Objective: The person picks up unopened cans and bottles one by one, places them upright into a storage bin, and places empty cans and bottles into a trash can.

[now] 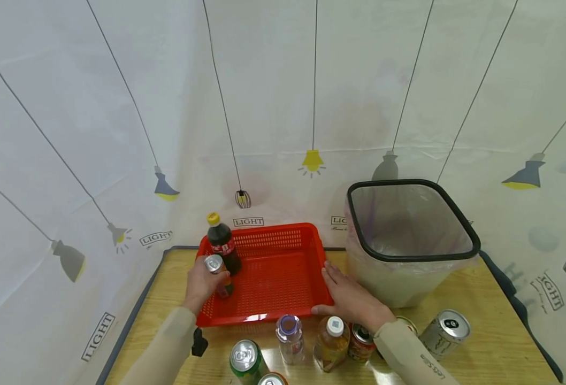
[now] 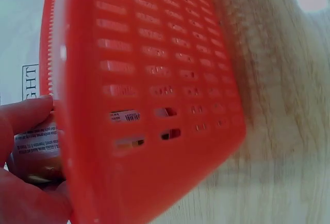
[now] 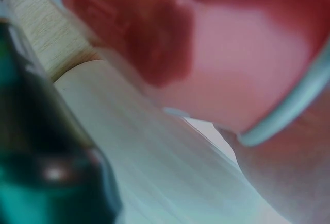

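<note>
My left hand (image 1: 200, 283) grips a small can (image 1: 223, 283) with a silver top, inside the left end of the red plastic basket (image 1: 278, 286). Right behind this can stands a cola bottle (image 1: 223, 246) with a yellow cap, also in the basket. In the left wrist view the slotted basket wall (image 2: 149, 180) hides much of the can (image 2: 36, 152), with fingers above and below it. Over at the basket's right side, my right hand (image 1: 352, 299) touches the rim, fingers extended and thumb at the front corner. A blurred red can (image 3: 216, 54) fills much of the right wrist view.
A white bin (image 1: 389, 283) with a black rim stands right of the basket. In front are a green can (image 1: 246, 361), a clear bottle (image 1: 290, 342), a bottle of amber drink (image 1: 331, 345), a red can (image 1: 361, 345) and a pale can (image 1: 444, 334). Patterned cloth hangs behind.
</note>
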Available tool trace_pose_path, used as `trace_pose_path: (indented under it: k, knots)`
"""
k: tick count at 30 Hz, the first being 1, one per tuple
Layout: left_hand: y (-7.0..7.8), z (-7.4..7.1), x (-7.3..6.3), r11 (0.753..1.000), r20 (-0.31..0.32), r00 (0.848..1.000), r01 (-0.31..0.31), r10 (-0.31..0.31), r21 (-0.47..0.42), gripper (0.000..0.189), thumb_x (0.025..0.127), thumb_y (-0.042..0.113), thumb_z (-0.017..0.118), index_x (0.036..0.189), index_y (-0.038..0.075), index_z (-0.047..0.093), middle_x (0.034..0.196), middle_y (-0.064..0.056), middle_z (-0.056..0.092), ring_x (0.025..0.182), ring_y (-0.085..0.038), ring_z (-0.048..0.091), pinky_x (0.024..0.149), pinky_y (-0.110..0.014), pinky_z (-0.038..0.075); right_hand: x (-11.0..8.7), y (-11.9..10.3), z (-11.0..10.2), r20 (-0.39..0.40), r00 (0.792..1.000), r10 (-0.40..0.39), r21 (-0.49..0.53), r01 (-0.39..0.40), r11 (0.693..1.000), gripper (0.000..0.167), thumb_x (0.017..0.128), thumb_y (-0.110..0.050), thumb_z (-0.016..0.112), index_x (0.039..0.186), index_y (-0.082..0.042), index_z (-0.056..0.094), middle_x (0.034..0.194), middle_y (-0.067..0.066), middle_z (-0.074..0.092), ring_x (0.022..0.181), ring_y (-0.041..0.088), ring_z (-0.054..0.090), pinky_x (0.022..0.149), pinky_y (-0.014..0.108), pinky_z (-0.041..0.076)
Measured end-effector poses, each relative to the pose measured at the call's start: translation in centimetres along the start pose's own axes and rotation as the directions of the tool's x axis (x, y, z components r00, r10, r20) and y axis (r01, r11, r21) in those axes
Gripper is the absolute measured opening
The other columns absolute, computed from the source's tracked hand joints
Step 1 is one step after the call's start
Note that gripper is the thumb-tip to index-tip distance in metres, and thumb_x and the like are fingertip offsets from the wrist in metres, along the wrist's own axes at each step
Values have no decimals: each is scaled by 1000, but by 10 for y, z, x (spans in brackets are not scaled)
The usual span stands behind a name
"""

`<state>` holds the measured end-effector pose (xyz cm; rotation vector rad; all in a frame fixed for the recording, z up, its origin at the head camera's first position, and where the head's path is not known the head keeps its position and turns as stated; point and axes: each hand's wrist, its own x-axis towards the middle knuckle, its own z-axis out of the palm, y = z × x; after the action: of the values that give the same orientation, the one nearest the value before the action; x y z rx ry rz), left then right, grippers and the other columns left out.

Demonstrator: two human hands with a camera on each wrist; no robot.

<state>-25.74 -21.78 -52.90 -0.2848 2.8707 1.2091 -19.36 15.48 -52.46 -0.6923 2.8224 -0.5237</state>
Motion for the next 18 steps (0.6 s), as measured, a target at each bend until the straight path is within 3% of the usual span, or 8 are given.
trace_pose_path:
  k: [7, 15, 18]
  knots:
    - [1, 7, -1, 999, 31, 1000, -3, 1, 52, 68, 85, 13, 84, 132, -5, 37, 124, -31, 62, 107, -39, 65, 101, -56, 51, 1, 0, 1, -2, 1000, 9, 10, -9, 1000, 101, 92, -60, 69, 158, 7, 31, 168, 23, 22, 155, 37, 22, 121, 57, 28]
    - [-1, 3, 0, 999, 101, 994, 27, -32, 47, 75, 84, 15, 83, 138, -4, 34, 126, -29, 61, 106, -36, 63, 101, -56, 52, 1, 0, 0, 7, 1000, 15, 12, -15, 1000, 101, 92, -60, 69, 159, 6, 30, 168, 22, 22, 156, 37, 21, 122, 55, 27]
    - [-1, 3, 1, 998, 88, 995, 36, -39, 45, 73, 84, 16, 83, 136, -3, 35, 125, -29, 62, 106, -37, 63, 101, -56, 52, 0, 0, 0, 7, 1000, 15, 14, -15, 1000, 102, 92, -60, 69, 159, 7, 30, 168, 23, 22, 155, 38, 22, 122, 55, 27]
